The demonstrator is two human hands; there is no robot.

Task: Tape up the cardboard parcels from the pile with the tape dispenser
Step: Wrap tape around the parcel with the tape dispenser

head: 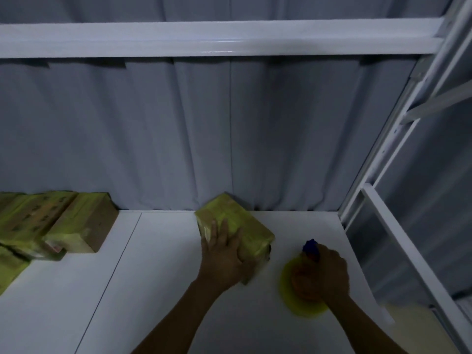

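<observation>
Right, you have two hands in view and one parcel (238,227) between them and the curtain. Your left hand (224,254) lies on the near end of that parcel, fingers stretched fairly flat over its top and corner, pressing it onto the white worktop (153,277); it wraps round nothing that you can see. The parcel is wrapped in yellowish tape, sits askew and runs away from your left hand toward the grey curtain (178,136). Just to the right of it, your right hand (324,272) is curled tight round the one tape dispenser (304,292). Its yellow roll bulges out below and left of your knuckles, and a blue tip (311,247) pokes out beyond your fingers. The dispenser is blurred, and you cannot tell whether it touches the worktop; it is near the parcel but apart from it. Well to the left of your left hand, by the frame edge, lies the pile (51,223): at least three parcels show, packed against one another, with the edge cutting off any others. Above both hands runs one white shelf beam (204,39), and beyond your right hand stands the rack's white upright (383,159).
</observation>
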